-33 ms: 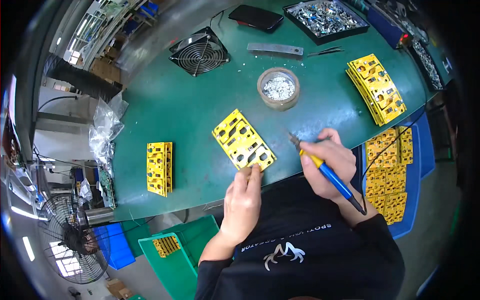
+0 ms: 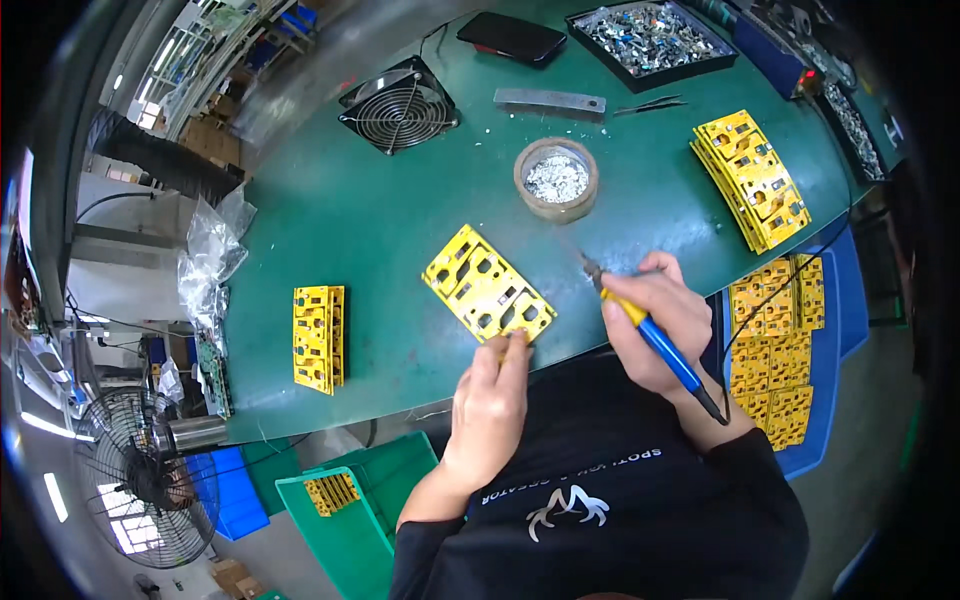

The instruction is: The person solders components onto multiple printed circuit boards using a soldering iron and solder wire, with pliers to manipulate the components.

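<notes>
A yellow circuit board panel (image 2: pixel 487 284) with dark cutouts lies tilted on the green table, in front of me. My left hand (image 2: pixel 488 405) grips its near corner between thumb and fingers. In my right hand (image 2: pixel 660 325) is a soldering iron (image 2: pixel 664 356) with a blue and yellow handle, held like a pen. Its tip points up and left, just right of the panel and apart from it. Beyond the tip stands a round tan container (image 2: pixel 520 190) with silvery white bits inside.
Stacked yellow panels stand at left (image 2: pixel 314 340) and right (image 2: pixel 752 180). At the back are a small fan (image 2: pixel 400 108), a metal strip (image 2: pixel 550 102), tweezers (image 2: pixel 650 104), a phone (image 2: pixel 512 38) and a black parts tray (image 2: pixel 640 80). A blue bin (image 2: pixel 835 390) and green crate (image 2: pixel 330 545) flank me.
The panel has shifted and turned very slightly, with my left hand moving a little to the right on its corner. My right hand and the soldering iron have barely moved.
</notes>
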Tool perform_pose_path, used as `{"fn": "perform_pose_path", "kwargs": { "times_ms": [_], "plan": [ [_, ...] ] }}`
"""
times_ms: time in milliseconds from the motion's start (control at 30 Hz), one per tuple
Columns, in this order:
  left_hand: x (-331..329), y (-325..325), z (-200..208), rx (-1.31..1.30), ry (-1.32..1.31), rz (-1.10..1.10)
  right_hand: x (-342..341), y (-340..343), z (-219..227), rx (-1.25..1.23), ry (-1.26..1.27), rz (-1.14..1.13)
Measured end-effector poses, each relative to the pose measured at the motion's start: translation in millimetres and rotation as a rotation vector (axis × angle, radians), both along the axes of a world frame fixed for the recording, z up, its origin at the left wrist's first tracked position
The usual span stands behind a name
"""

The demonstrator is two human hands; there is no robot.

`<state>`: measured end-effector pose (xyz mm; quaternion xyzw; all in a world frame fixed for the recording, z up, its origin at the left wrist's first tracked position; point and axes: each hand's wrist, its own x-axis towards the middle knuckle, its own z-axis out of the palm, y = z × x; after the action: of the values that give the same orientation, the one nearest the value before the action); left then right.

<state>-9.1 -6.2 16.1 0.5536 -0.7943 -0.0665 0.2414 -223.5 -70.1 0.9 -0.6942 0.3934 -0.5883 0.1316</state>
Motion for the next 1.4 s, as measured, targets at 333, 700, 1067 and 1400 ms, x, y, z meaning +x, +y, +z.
{"fn": "perform_pose_path", "kwargs": {
  "times_ms": [333,700,1067,1400],
  "plan": [
    [6.7,-50.4,17.1,-0.072,0.165,0.019,-4.9,-3.7,-9.9,0.077,0.036,-0.052],
    [41.7,-83.4,21.1,0.12,0.002,0.053,3.8,-0.8,-12.3,0.043,-0.022,-0.04],
    [55.9,-27.2,16.6,0.158,0.208,0.3,2.9,3.6,-11.3,0.07,0.009,0.009],
    [35.2,-13.8,5.0,0.293,0.417,0.383,3.0,2.6,-10.8,0.075,0.01,0.026]
  ]
}}
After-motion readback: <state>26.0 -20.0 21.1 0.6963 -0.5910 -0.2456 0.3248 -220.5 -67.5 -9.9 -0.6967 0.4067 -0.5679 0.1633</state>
